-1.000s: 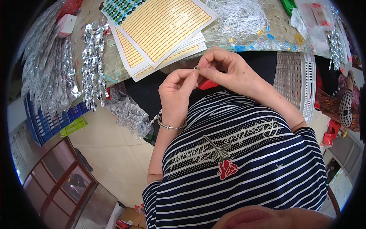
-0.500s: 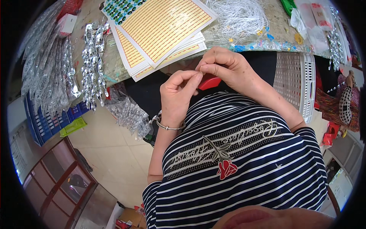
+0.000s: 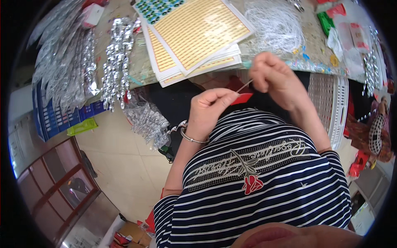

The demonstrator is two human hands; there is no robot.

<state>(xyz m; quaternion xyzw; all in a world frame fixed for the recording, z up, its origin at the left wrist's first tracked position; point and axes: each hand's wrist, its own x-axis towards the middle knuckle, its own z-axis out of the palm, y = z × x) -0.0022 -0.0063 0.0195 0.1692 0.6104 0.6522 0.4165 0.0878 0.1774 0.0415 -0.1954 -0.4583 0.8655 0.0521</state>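
Note:
Above my lap, my left hand (image 3: 211, 108) is closed in a pinch, thumb against forefinger. A thin pale strand (image 3: 245, 86) runs from its fingertips up to my right hand (image 3: 273, 78). The right hand's fingers are curled round the strand's other end, slightly blurred by motion. Just under the left fingertips shows a bright red piece (image 3: 243, 98); whether it is held or lies behind cannot be told. Beyond the hands, at the table edge, lie stacked sheets (image 3: 202, 33) with rows of yellow and red strips. A tangle of white string (image 3: 276, 27) lies to their right.
Silver twisted garlands (image 3: 118, 62) and bundles of clear-wrapped silver strips (image 3: 66, 62) hang over the table's left edge. A blue crate (image 3: 51, 120) stands below them. At the right is a white plastic basket (image 3: 341, 107). Another person's patterned sleeve (image 3: 375, 132) shows at far right.
My hands were together at the fingertips; now the right has moved away to the right, with the thin strand stretched between them. The whole view has shifted slightly.

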